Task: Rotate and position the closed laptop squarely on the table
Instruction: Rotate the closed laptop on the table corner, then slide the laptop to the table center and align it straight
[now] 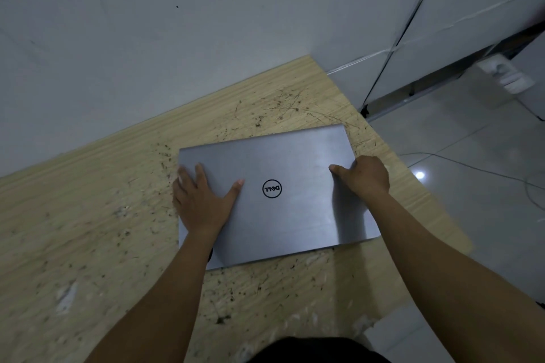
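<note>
One closed laptop (274, 194) lies flat on one wooden table (88, 215), long axis left-right, its right end angled slightly far. My left hand (203, 203) presses flat, fingers spread; my right hand (365, 177) grips the right edge.

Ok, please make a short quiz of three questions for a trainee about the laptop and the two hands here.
1. True or false: the laptop lid is open.
2. Which hand lies flat, palm down, on the lid: A) left hand B) right hand?
3. Fill in: the logo reads ____ from the camera.

Key: 1 false; 2 A; 3 upside down.
</note>
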